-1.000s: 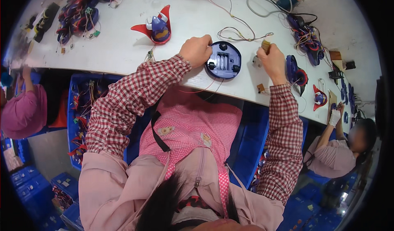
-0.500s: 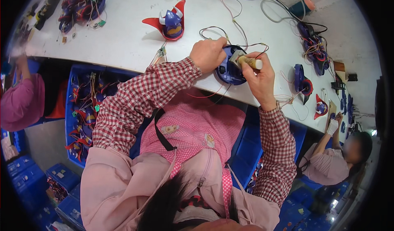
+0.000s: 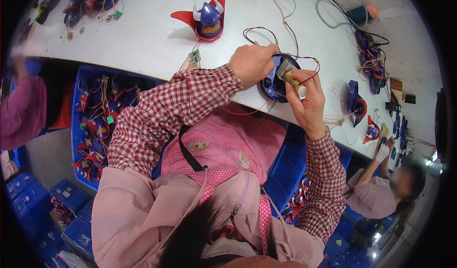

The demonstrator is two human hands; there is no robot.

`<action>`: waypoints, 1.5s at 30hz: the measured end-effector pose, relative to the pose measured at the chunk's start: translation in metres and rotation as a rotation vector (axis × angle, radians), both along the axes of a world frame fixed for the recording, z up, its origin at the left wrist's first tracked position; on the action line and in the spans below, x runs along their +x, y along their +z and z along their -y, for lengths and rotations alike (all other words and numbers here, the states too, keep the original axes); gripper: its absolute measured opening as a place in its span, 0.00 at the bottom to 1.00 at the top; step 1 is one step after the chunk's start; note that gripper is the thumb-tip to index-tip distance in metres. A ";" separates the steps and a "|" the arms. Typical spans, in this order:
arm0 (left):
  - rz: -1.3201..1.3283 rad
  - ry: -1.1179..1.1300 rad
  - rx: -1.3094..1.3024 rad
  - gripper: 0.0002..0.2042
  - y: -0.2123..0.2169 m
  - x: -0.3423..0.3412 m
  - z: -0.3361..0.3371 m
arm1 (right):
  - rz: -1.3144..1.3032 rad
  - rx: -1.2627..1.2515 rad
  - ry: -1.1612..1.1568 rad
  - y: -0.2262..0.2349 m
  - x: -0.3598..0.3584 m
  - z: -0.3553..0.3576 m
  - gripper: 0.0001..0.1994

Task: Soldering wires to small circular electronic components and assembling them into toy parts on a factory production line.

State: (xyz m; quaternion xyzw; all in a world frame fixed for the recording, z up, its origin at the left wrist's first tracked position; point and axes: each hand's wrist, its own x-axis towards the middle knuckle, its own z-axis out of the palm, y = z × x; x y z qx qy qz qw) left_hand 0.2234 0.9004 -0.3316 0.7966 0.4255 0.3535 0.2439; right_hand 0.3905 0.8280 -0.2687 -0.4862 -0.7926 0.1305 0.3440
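Observation:
A round dark-blue plastic base [image 3: 274,93] lies near the table's front edge between my hands. My left hand [image 3: 254,64] is closed at its upper left side, fingertips by the end of a dark wire [image 3: 261,28]; what they pinch is hidden. My right hand [image 3: 308,99] grips a small wired block with a pale cylindrical handle [image 3: 302,92], its flat grey face [image 3: 285,70] against the base. Thin red and dark wires trail from the base over the table edge. Left of it stands a horned purple figure head [image 3: 210,16] on a red winged collar.
A blue bin [image 3: 76,125] of similar figure heads with wires stands below the table at left. Wired purple assemblies [image 3: 93,4] lie at the far left, others [image 3: 354,99] at right. Cables run along the back right. Co-workers sit at both sides.
The view has shifted, so table things sit slightly more to the right. My right hand has tilted the block's handle downward over the base; my left hand keeps its place beside the base.

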 end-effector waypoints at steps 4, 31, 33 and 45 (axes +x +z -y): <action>0.006 -0.010 0.015 0.08 0.000 0.001 0.002 | 0.063 0.037 0.024 0.001 -0.003 0.005 0.13; 0.161 -0.014 0.105 0.11 0.035 -0.042 0.029 | -0.159 -0.130 -0.087 -0.007 -0.007 -0.007 0.10; 0.097 0.084 0.283 0.11 0.054 -0.082 0.030 | -0.139 -0.029 -0.140 -0.001 -0.006 0.008 0.10; -0.160 -0.077 -0.152 0.14 0.001 -0.191 0.026 | -0.287 -0.424 -0.040 -0.143 -0.081 0.107 0.31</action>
